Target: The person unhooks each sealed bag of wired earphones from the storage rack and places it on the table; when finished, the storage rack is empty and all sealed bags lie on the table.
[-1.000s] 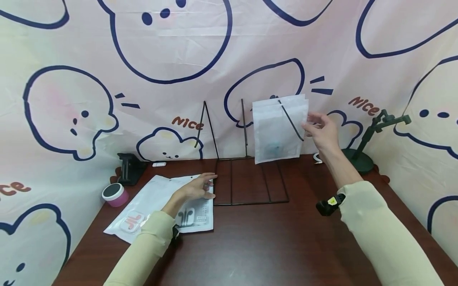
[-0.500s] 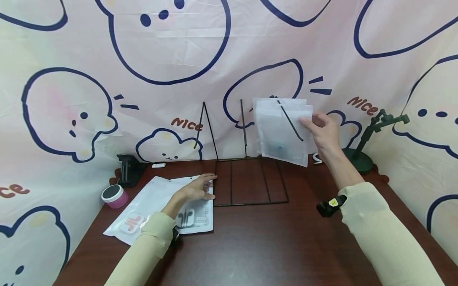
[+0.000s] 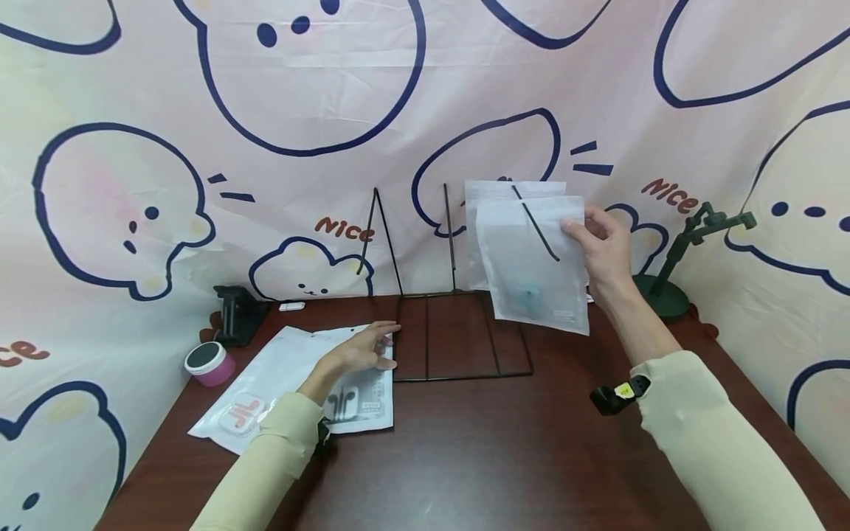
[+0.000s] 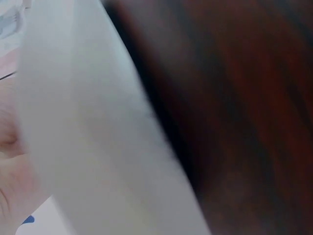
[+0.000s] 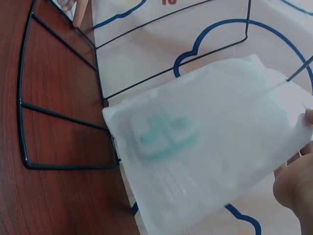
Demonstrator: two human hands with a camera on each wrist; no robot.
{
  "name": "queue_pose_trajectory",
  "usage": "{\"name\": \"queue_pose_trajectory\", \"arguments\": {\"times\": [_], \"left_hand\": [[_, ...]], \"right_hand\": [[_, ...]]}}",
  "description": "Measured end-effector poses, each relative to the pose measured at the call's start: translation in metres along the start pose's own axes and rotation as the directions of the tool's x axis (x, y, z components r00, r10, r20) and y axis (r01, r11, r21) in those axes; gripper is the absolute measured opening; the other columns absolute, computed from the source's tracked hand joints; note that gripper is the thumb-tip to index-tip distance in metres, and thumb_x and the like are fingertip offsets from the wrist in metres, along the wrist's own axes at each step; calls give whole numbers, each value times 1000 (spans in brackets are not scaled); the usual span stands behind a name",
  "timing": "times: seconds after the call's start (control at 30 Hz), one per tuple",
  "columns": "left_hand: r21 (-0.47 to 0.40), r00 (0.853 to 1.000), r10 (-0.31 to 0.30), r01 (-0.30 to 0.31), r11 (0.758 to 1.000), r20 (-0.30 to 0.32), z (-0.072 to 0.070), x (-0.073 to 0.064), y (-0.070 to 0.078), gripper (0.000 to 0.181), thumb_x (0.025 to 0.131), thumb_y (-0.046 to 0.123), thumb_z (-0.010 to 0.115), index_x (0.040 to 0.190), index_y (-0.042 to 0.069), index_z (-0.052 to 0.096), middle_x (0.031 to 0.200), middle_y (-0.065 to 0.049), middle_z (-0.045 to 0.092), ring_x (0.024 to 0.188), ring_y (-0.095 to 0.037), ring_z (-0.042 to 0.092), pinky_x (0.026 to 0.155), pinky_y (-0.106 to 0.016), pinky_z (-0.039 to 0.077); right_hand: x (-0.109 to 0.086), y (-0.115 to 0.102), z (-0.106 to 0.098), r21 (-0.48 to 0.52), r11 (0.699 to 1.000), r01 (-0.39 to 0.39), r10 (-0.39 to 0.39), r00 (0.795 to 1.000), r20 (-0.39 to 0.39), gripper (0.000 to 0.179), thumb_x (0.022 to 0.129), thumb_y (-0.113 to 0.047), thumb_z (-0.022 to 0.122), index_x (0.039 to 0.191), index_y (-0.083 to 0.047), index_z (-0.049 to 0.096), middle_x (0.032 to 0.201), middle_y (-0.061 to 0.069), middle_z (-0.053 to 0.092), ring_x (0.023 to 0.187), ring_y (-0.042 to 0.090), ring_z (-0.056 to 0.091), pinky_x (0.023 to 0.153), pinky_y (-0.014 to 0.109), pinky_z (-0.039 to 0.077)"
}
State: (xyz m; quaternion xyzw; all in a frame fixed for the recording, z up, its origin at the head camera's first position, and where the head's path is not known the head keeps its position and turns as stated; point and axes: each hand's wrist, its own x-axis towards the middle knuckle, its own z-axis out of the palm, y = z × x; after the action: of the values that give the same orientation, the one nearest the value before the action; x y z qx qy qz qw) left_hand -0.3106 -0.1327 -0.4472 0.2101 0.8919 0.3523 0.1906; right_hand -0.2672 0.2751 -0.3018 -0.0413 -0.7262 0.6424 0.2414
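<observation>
Your right hand point(image 3: 606, 247) pinched the front frosted bag point(image 3: 534, 274) at its edge, fingers narrow; bag threaded on the wire rack's point(image 3: 427, 337) prong, blurred teal item point(image 5: 166, 134) inside. 2nd bag point(image 3: 481, 189) hung behind. Your left hand point(image 3: 358, 352), fingers loose, lay over 1 earphone-printed packet point(image 3: 364, 411) on the worktop point(image 3: 478, 457).

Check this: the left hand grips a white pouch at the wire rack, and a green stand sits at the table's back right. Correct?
The left hand is wrong: the right hand grips the white pouch at the wire rack, as the head view shows. The green stand is as you say.
</observation>
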Motion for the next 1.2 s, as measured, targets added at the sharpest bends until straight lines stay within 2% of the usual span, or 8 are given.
{"name": "queue_pose_trajectory", "arguments": {"times": [0.2,0.4,0.67,0.87,1.03,1.2], "left_hand": [[1,1000,-1,1,1000,-1,1,-1,0,79,92,3,76,160,1,35,160,-20,34,128,-35,54,110,-50,47],[-11,1000,-6,6,1000,2,0,0,1,78,92,1,75,160,1,36,161,-18,33,127,-34,54,109,-49,47],[-13,1000,-7,7,1000,8,-3,2,0,79,92,2,75,160,2,36,162,-19,32,130,-36,53,110,-51,46],[-25,1000,-18,19,1000,17,-4,2,1,79,92,2,76,161,3,35,161,-19,32,132,-37,52,112,-51,45],[-22,1000,-20,20,1000,19,-3,1,2,80,92,2,76,160,2,35,161,-19,34,130,-36,53,112,-51,45],[-23,1000,-17,17,1000,18,-3,1,2,80,92,2,76,160,2,35,161,-19,32,129,-35,53,111,-51,45]], "right_hand": [[-7,-2,-4,60,998,18,-18,1000,0,26,95,-34,77,116,-20,75,119,-7,64,107,17,62,88,31,57],[-15,-3,-15,111,994,7,-11,999,32,22,95,-28,78,116,-21,75,122,-7,62,105,18,60,83,26,55],[-26,-7,-31,-47,999,13,-12,999,35,34,96,-35,76,128,-24,71,119,-7,65,104,18,63,84,33,56],[-36,-10,-43,-99,994,47,-44,999,31,31,96,-32,76,126,-25,72,114,-9,66,100,16,64,78,25,56],[-47,-12,-55,-44,995,87,-84,995,56,20,96,-19,76,116,-21,74,101,-9,69,93,15,63,75,22,54],[-59,-17,-64,92,989,117,-125,988,89,19,95,-7,74,113,-12,75,95,-6,72,87,13,67,71,23,57]]}}
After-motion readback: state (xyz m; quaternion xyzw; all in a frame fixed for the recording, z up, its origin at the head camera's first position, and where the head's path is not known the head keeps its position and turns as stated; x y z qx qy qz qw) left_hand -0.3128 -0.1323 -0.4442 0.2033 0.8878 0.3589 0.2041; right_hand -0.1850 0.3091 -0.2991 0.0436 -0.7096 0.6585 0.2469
